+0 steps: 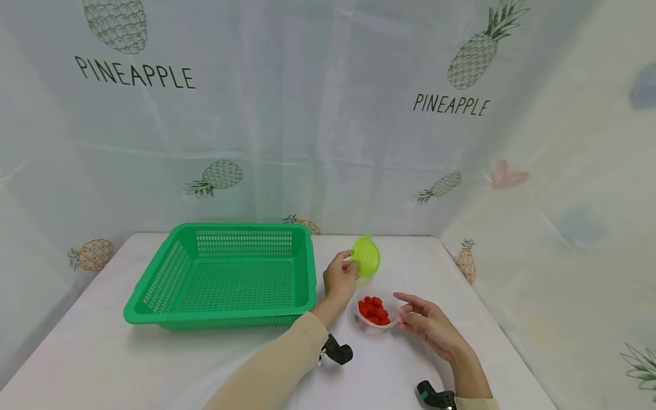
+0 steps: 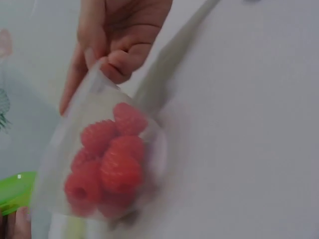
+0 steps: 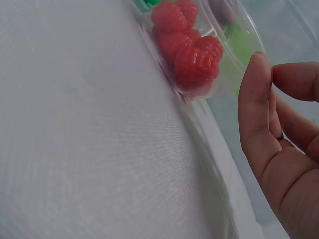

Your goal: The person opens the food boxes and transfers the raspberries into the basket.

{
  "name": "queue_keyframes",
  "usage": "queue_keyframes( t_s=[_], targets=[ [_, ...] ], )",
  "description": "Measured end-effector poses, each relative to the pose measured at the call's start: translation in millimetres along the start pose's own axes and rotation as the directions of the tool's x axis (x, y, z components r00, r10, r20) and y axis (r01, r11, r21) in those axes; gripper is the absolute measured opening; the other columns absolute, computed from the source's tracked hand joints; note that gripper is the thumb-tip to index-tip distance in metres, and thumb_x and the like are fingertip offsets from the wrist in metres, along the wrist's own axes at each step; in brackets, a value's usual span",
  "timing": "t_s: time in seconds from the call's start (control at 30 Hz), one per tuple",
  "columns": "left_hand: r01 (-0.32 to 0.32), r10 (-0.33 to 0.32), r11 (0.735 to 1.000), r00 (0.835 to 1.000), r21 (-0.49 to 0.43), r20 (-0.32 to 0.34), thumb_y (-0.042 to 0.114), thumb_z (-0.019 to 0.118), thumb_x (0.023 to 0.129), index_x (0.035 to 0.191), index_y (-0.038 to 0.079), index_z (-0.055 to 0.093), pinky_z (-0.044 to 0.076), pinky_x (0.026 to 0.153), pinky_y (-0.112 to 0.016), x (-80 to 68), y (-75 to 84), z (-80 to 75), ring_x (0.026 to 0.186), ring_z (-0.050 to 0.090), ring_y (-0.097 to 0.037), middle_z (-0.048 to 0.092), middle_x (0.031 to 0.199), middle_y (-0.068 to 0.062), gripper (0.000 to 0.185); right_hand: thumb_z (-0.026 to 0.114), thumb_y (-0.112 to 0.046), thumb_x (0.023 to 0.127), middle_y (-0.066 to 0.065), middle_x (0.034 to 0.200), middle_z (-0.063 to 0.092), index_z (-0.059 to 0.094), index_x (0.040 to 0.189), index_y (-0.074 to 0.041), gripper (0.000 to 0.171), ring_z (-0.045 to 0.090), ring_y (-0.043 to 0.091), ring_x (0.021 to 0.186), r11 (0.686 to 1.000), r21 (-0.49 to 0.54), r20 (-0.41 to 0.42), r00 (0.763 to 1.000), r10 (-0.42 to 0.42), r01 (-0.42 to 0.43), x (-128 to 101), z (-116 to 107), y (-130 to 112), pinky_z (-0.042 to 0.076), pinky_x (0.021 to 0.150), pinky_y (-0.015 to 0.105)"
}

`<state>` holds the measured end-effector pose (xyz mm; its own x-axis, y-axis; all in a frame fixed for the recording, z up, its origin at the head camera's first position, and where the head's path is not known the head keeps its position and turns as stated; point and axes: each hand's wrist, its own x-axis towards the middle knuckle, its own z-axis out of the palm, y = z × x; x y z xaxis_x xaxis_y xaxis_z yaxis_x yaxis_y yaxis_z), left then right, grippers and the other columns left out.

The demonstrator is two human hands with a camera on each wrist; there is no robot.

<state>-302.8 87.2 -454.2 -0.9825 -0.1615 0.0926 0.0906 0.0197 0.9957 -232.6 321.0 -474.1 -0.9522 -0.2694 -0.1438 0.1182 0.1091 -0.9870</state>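
Only the head view shows the left hand point(image 1: 340, 277) pinching the green lid point(image 1: 366, 256); right hand point(image 1: 427, 323) relaxed, seemingly touching the raspberry cup point(image 1: 376, 311).

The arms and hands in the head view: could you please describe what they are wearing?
Both hands are bare. The left arm wears a long beige sleeve; a beige cuff shows at the right wrist. Each wrist carries a small black device, left and right.

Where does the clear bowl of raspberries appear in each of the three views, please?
Head: the clear bowl sits right of centre, low, between the hands.
Left wrist: the bowl fills the lower left, below the right hand.
Right wrist: it lies at top centre.
Shared landmark: the raspberries inside it.
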Motion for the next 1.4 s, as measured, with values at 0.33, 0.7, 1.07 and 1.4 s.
queue_keyframes(
  t_s=[0.33, 0.7, 1.07, 1.4],
  targets=[
    [0.000, 0.001, 1.000, 0.999, 0.019, -0.050, -0.001, 0.068, 0.101, 0.140, 0.008, 0.064, 0.064, 0.078, -0.033, 6.3, -35.8, -8.4, 0.092, 0.077, -0.027, 0.072, 0.102, -0.014, 0.040, 0.063, -0.010, 0.106, 0.008, 0.111, 0.057, 0.038, 0.160, 0.003, 0.062, 0.066, 0.016, 0.095, 1.000, 0.003, -0.007, 1.000, 0.008, -0.008, 2.5, 0.4, 1.6, 0.060, 0.094, 0.028],
    [0.050, -0.049, 0.999, 0.998, 0.014, -0.028, -0.003, 0.063, 0.103, 0.147, 0.001, 0.055, 0.064, 0.084, -0.035, 6.5, -40.5, -13.3, 0.094, 0.071, -0.026, 0.063, 0.106, -0.017, 0.044, 0.062, -0.008, 0.105, 0.008, 0.111, 0.057, 0.039, 0.160, 0.003, 0.061, 0.067, 0.016, 0.096, 1.000, 0.012, -0.010, 1.000, 0.010, -0.010, -0.1, 1.5, 1.7, 0.060, 0.093, 0.028],
    [0.017, -0.014, 0.979, 1.000, 0.203, -0.019, -0.004, 0.061, 0.099, 0.151, -0.005, 0.050, 0.059, 0.083, -0.041, 8.8, -43.8, -17.3, 0.094, 0.063, -0.027, 0.067, 0.112, -0.019, 0.053, 0.061, -0.009, 0.106, 0.009, 0.112, 0.057, 0.039, 0.160, 0.003, 0.060, 0.067, 0.017, 0.096, 1.000, 0.004, -0.006, 1.000, 0.007, -0.007, 0.4, 1.7, 0.5, 0.060, 0.093, 0.028],
    [-0.021, 0.033, 0.960, 0.999, 0.279, -0.038, 0.002, 0.066, 0.102, 0.149, -0.007, 0.051, 0.044, 0.114, -0.056, 6.5, -38.0, -18.7, 0.131, 0.053, -0.042, 0.055, 0.139, -0.026, 0.050, 0.062, -0.010, 0.106, 0.008, 0.112, 0.057, 0.039, 0.161, 0.002, 0.061, 0.067, 0.017, 0.096, 1.000, -0.009, -0.008, 1.000, 0.006, -0.006, -0.4, 1.3, -1.8, 0.060, 0.094, 0.028]
  ],
)
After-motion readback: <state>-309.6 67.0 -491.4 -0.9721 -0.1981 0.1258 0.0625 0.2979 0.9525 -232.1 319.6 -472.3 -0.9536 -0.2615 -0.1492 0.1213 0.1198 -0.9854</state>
